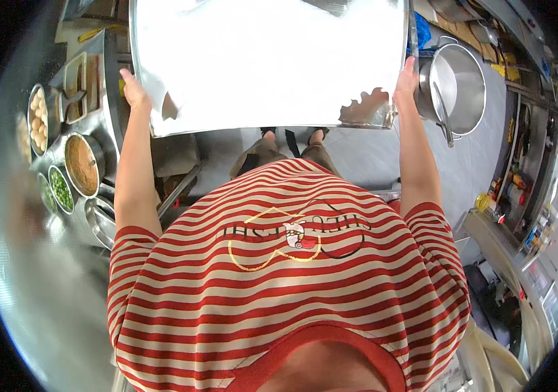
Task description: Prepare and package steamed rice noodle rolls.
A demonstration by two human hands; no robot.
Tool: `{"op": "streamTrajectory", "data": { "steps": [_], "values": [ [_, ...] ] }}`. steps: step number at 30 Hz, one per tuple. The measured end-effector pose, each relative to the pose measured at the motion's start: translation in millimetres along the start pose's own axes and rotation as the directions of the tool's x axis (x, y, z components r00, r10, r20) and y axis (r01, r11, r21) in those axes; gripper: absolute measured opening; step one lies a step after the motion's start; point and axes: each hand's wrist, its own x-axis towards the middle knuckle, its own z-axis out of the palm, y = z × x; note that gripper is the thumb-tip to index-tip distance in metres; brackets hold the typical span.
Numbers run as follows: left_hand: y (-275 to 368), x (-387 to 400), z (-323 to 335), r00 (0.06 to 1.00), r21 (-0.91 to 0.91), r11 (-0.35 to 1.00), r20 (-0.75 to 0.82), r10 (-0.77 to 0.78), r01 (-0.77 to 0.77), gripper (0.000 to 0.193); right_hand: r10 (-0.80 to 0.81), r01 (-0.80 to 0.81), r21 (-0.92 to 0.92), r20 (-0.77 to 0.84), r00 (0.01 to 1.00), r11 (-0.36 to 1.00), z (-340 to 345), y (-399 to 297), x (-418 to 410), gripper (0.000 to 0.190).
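A wide rectangular metal tray is held level in front of my body, its surface washed out by glare. My left hand grips its left edge, thumb pointing away from me. On the opposite edge my right hand has hold of the tray in the same way. The fingers of both hands are mostly hidden by the edges and the underside. Brown reflections show near the two close corners. The tray's far end runs out of the top of the view.
At left, a steel counter carries a container of eggs, a pot of brown sauce and a container of chopped greens. A large steel pot with a ladle stands at right. Shelving lines the far right.
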Motion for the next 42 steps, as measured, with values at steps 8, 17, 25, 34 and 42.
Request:
{"op": "streamTrajectory", "data": {
  "steps": [8, 17, 25, 34, 42],
  "values": [
    [0, 19, -9, 0.997, -0.036, 0.998, 0.045, -0.058, 0.059, 0.078, 0.051, -0.053, -0.05, -0.049, 0.997, 0.997, 8, -70, -46, 0.068],
    [151, -87, -1, 0.785, 0.184, 0.894, 0.428, -0.447, 0.409, 0.083, 0.499, -0.542, 0.048, 0.33, 0.801, 0.839, -7, -212, -83, 0.059],
    [133, -101, -65, 0.867, 0.16, 0.958, 0.411, -0.282, 0.236, 0.077, 0.321, -0.309, -0.096, 0.417, 0.851, 0.946, -36, -203, -108, 0.063],
    [98, -131, -60, 0.733, 0.043, 0.892, 0.554, -0.395, 0.449, 0.067, 0.435, -0.451, -0.072, 0.439, 0.787, 0.889, -62, -208, -109, 0.048],
    [3, -77, -45, 0.871, -0.031, 0.947, 0.403, -0.281, 0.32, 0.066, 0.261, -0.25, -0.074, 0.309, 0.915, 0.965, -69, -205, -129, 0.048]
  ]
}}
